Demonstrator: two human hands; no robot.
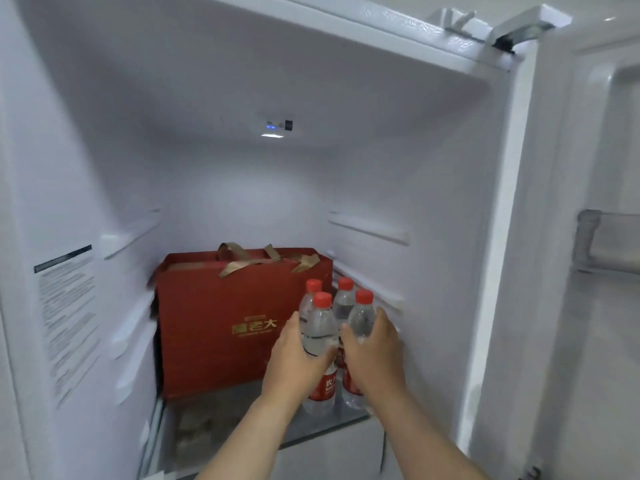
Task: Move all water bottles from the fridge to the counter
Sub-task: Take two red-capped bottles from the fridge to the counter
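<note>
Several clear water bottles with red caps and red labels stand upright on the glass shelf [242, 417] of the open fridge, at its right side. My left hand [294, 358] is wrapped around the front left bottle [320, 327]. My right hand [374, 355] is wrapped around the front right bottle [362, 317]. Two more bottles, the back left bottle [313, 285] and the back right bottle [344, 292], stand behind them, mostly hidden. All the bottles rest on the shelf.
A large red gift box [221, 323] with gold ribbon handles fills the shelf's left and back, touching the bottles. The open fridge door [588, 237] with a door bin is at the right. White fridge walls close in on both sides.
</note>
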